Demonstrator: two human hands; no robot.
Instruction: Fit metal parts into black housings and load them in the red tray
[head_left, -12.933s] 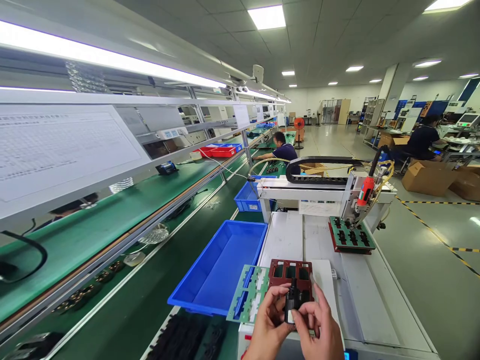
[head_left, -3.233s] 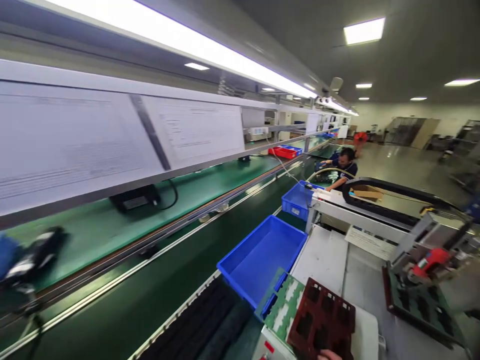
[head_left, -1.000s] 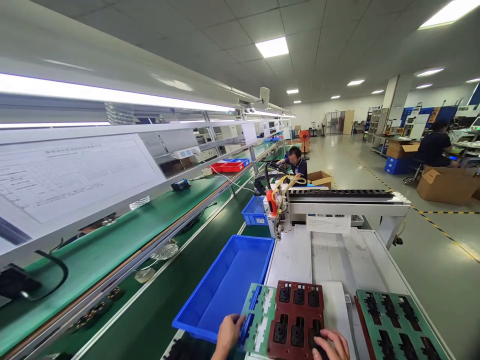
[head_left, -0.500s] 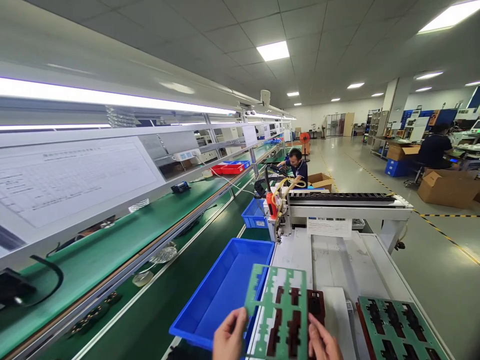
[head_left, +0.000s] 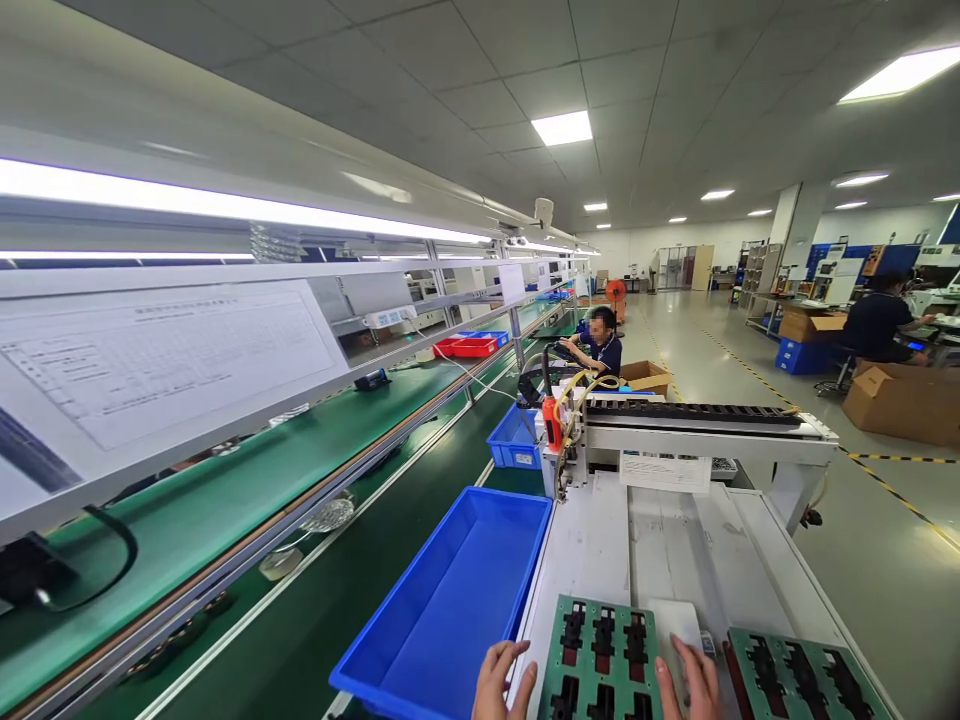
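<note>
A green plate [head_left: 587, 672] with cutouts lies flat on the machine bed below me, black parts [head_left: 603, 628] showing in its openings. My left hand [head_left: 501, 682] is beside the plate's left edge, thumb and fingers apart and nothing held. On the right edge, my right hand [head_left: 688, 680] has its fingers spread, the thumb side at the plate's rim; whether it touches is hard to tell. A second green plate [head_left: 817, 655] with similar black parts sits to the right. The lower ends of both plates are cut off by the frame.
A blue bin [head_left: 450, 590] stands left of the machine bed [head_left: 585, 540]. Across the bed's far end runs a gantry [head_left: 697, 425] carrying a red-and-black tool [head_left: 551, 425]. A green conveyor [head_left: 300, 450] runs along the left. A co-worker [head_left: 600, 345] sits beyond the gantry.
The green plate, held up in both hands before, has come down onto the bed, where black parts now show in its openings. Both hands have opened from it. The view has shifted slightly.
</note>
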